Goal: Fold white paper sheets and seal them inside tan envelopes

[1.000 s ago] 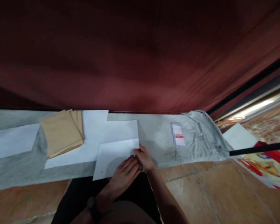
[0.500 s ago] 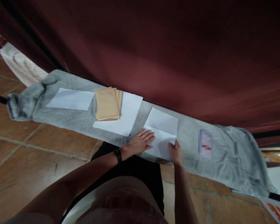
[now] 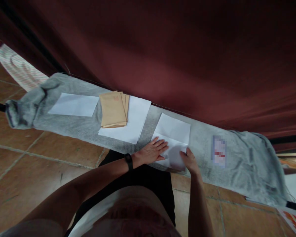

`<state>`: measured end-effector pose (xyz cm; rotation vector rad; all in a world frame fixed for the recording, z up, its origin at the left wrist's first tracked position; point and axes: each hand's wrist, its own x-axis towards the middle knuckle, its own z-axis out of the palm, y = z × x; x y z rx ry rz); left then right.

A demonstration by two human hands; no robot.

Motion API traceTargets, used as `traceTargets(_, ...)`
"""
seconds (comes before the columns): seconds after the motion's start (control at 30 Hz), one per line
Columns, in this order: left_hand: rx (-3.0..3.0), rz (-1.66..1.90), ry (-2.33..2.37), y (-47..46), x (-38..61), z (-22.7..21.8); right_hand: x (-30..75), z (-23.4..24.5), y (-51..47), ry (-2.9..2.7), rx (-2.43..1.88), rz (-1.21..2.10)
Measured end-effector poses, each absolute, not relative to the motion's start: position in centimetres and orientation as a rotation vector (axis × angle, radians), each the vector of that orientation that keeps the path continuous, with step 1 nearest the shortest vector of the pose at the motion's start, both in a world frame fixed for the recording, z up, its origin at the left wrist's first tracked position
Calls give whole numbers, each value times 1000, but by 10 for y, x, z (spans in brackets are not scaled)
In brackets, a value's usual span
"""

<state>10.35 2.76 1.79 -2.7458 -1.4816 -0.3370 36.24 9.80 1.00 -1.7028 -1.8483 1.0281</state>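
A white sheet of paper (image 3: 174,126) with a crease across its middle lies unfolded in front of me. My left hand (image 3: 153,151) rests flat on its lower left part, fingers stretched out. At the lower right edge, my right hand (image 3: 190,161) has hold of the sheet, its thumb near the crease and some of its fingers out of sight. Left of the sheet, a pile of brown envelopes (image 3: 113,110) sits partly on a stack of white paper (image 3: 139,113). Farther left lies another white sheet (image 3: 74,104), smaller in outline.
Grey cloth (image 3: 199,144) covers the long narrow surface and bunches up at both ends. A small blurred-out item (image 3: 219,151) lies on it to the right. Behind hangs a dark red curtain (image 3: 148,72); brown floor tiles (image 3: 51,148) show below.
My left hand has slid slightly right across the sheet. My right hand has shifted a little to the right at the edge, and the sheet's right side has moved slightly with it.
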Motion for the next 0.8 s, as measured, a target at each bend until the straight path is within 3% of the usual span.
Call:
traceTargets(0.17,-2695,-356,-1671,46,108,15,363,8,98,-1896,-1676,1067)
traceTargets(0.43,-2627,-442,-1735,63,109,9,329,17,80,-1946,-1779,323)
traceTargets(0.5,-2617,-463,-1744,66,114,8,308,27,80,-2028,-1617,256)
traceTargets(0.67,-2620,-482,-1772,78,116,6,280,59,91,-2030,-1728,73)
traceTargets(0.8,-2606,-515,-1793,88,99,4,291,54,104,-2082,-1713,108)
